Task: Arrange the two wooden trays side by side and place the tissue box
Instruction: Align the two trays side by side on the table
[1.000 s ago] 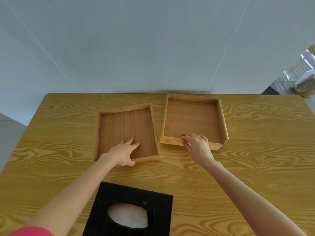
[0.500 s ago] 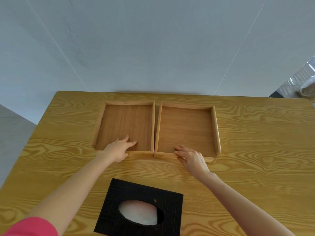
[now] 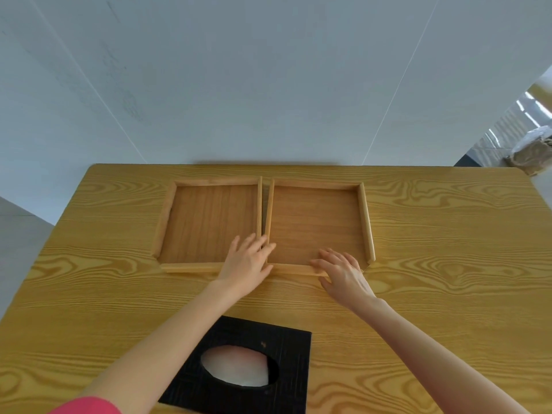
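Note:
Two shallow wooden trays stand side by side at the far middle of the table, with a thin gap between their inner walls. The left tray and the right tray hold nothing. My left hand lies flat, fingers apart, over the near corners where the two trays meet. Over the near rim of the right tray sits my right hand, fingers inside and thumb at the front of the rim. A black tissue box with an oval opening showing white tissue stands at the near edge, between my forearms.
The wooden table runs up to a pale wall at the back. Bare tabletop lies left and right of the trays. A bagged bundle sits on the floor beyond the table's far right corner.
Both trays have been turned and brought together, now parallel with near edges lined up. My left hand slid right from the left tray's floor to the joint. The view has shifted.

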`<state>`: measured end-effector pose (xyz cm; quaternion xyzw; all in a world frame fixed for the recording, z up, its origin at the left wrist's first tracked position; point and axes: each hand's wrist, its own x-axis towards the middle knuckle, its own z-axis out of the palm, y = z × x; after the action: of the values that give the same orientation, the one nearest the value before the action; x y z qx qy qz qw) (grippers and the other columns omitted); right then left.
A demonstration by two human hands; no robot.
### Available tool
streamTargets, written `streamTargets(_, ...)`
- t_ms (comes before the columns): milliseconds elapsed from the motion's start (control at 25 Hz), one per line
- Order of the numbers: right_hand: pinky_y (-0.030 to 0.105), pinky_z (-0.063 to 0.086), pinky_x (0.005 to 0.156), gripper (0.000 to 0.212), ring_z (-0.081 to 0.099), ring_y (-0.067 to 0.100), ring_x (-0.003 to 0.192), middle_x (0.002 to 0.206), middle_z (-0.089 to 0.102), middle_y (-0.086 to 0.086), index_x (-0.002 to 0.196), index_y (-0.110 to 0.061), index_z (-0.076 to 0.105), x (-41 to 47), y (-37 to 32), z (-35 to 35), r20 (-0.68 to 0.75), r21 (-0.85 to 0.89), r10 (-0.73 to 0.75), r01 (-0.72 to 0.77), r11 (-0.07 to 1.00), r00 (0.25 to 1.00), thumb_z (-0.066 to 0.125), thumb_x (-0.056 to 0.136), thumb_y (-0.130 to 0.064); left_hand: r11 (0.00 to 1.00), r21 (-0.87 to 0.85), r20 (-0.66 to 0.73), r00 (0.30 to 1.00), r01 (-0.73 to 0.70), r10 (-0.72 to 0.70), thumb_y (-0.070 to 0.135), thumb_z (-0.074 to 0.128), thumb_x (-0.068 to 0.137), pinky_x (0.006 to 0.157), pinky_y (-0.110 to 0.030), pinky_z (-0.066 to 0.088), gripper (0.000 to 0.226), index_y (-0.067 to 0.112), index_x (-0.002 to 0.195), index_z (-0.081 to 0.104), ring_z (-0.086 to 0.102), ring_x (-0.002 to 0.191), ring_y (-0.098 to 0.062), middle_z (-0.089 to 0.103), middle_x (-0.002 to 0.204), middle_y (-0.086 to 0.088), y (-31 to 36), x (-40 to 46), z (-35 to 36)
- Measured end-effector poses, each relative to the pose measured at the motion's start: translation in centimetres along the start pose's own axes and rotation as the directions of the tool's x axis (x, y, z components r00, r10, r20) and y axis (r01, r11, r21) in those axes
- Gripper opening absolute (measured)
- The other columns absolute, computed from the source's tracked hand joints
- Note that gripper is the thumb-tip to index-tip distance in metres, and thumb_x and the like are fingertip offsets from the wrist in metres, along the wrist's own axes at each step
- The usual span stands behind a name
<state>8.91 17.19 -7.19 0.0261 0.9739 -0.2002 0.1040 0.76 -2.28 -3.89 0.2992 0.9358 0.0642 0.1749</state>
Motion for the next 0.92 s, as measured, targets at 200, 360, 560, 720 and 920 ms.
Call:
streamTargets(200, 0.039, 0.022, 0.116, 0.043, 0.029, 0.019, 0.139, 0.147, 0.039, 0.005, 0.129, -0.024, 0.049, 0.4, 1.0, -0.1, 0.018, 0.031, -0.006, 0.006, 1.000, 1.000, 0.040, 0.094, -0.001, 0.994, -0.045, 0.018, 0.995, -0.101, 0.101, 0.026, 0.044, 0.095, 0.115, -0.034, 0.025, 0.044, 0.017, 0.137, 0.039, 0.041, 0.133, -0.016, 0.044, 0.145, -0.003, 2.5, 1.3, 1.4)
streamTargets(360, 0.036, 0.024, 0.114, 0.044, 0.028, 0.017, 0.140, 0.148, 0.038, 0.003, 0.129, -0.026, 0.049, 1.2, 1.7, -0.3, 0.009, 0.036, -0.011, 0.011, 0.999, 1.000, 0.039, 0.094, -0.001, 0.997, 0.000, 0.026, 0.997, -0.075, 0.075, 0.023, 0.039, 0.097, 0.114, -0.033, 0.024, 0.035, 0.016, 0.129, 0.050, 0.052, 0.122, -0.015, 0.056, 0.133, -0.002, 2.2, 2.3, 2.2)
streamTargets(560, 0.037, 0.024, 0.113, 0.041, 0.027, 0.017, 0.140, 0.148, 0.038, 0.002, 0.128, -0.024, 0.050, 3.9, 2.1, -0.7, -0.021, 0.071, -0.001, 0.003, 0.997, 1.000, 0.039, 0.095, -0.003, 0.999, -0.038, -0.022, 1.000, -0.021, 0.020, 0.017, 0.038, 0.098, 0.115, -0.035, 0.022, 0.033, 0.013, 0.127, 0.052, 0.055, 0.119, -0.017, 0.059, 0.131, -0.004, 1.8, 4.7, 2.2)
streamTargets(720, 0.033, 0.022, 0.113, 0.040, 0.028, 0.015, 0.140, 0.147, 0.039, 0.001, 0.127, -0.024, 0.051, 5.4, 2.9, -1.1, -0.030, 0.063, -0.019, 0.021, 0.998, 0.999, 0.040, 0.095, -0.003, 0.997, -0.074, -0.043, 0.999, -0.007, 0.004, 0.019, 0.041, 0.096, 0.116, -0.039, 0.025, 0.030, 0.010, 0.120, 0.058, 0.062, 0.109, -0.020, 0.067, 0.119, -0.007, 1.6, 5.9, 1.7)
streamTargets(920, 0.037, 0.024, 0.113, 0.038, 0.029, 0.016, 0.140, 0.146, 0.041, 0.001, 0.125, -0.024, 0.054, 6.9, 3.6, -1.4, -0.006, 0.078, -0.027, 0.027, 0.997, 1.000, 0.043, 0.094, -0.005, 0.999, -0.047, -0.068, 0.998, 0.009, -0.013, 0.020, 0.040, 0.097, 0.116, -0.036, 0.021, 0.030, 0.012, 0.119, 0.058, 0.065, 0.102, -0.019, 0.071, 0.111, -0.007, 1.5, 6.8, 1.7)
